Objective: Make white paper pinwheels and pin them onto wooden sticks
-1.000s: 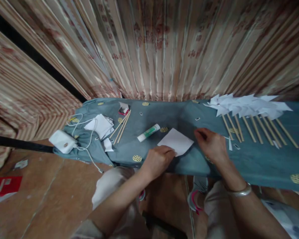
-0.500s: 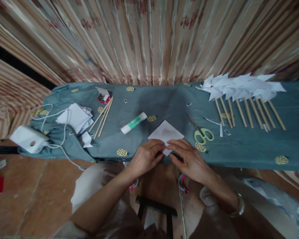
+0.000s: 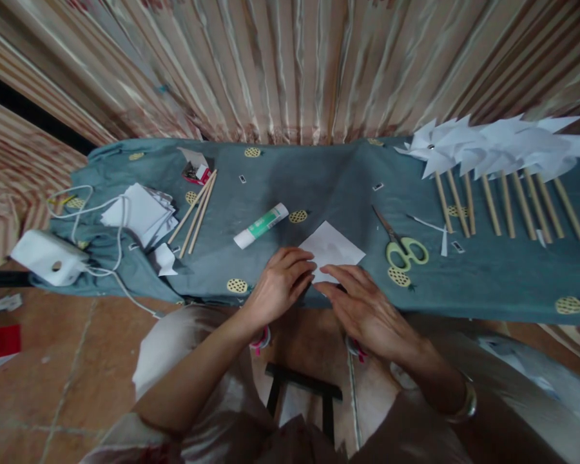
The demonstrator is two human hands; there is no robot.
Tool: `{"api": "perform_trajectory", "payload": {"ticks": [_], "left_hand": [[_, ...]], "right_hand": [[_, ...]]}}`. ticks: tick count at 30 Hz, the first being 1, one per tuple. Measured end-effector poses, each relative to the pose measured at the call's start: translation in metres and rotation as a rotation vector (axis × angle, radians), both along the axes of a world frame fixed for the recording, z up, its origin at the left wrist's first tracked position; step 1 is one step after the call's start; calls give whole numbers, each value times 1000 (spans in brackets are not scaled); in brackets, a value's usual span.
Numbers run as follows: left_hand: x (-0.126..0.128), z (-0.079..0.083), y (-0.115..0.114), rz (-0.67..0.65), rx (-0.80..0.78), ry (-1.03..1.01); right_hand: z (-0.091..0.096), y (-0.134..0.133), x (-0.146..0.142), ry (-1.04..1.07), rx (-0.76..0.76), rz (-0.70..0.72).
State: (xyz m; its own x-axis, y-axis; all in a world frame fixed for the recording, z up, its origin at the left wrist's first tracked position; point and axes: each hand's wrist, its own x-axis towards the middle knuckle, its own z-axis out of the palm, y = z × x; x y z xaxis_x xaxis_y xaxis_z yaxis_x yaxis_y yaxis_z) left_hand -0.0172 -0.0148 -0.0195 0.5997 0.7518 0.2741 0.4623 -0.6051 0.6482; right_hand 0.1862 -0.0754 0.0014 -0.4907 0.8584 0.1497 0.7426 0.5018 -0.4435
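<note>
Partly hidden paper square (image 3: pixel 337 243), under left hand (image 3: pixel 279 285), right hand (image 3: pixel 365 310)

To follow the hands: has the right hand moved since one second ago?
Yes. The right hand went left, away from the scissors, onto the white paper.

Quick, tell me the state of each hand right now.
Left hand: fingers curled on the near corner of the paper; whether it pinches cannot be told.
Right hand: open, fingertips resting on the same paper.
</note>
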Motion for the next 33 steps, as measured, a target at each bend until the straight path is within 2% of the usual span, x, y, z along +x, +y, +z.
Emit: {"api": "perform_trajectory", "payload": {"ticks": [6,15,23,33], "left_hand": [[-7,0,2,77,-31,87],[-18,-6,12,173,-70,6],[-13,-5,14,235,-50,0],[-18,-8,23,203,-42,-32]], "right_hand": [[-1,-5,7,15,23,55],[-3,-6,15,83,33,94],[-5,-8,15,84,29,73],[-15,-5,9,75,107,0]]}}
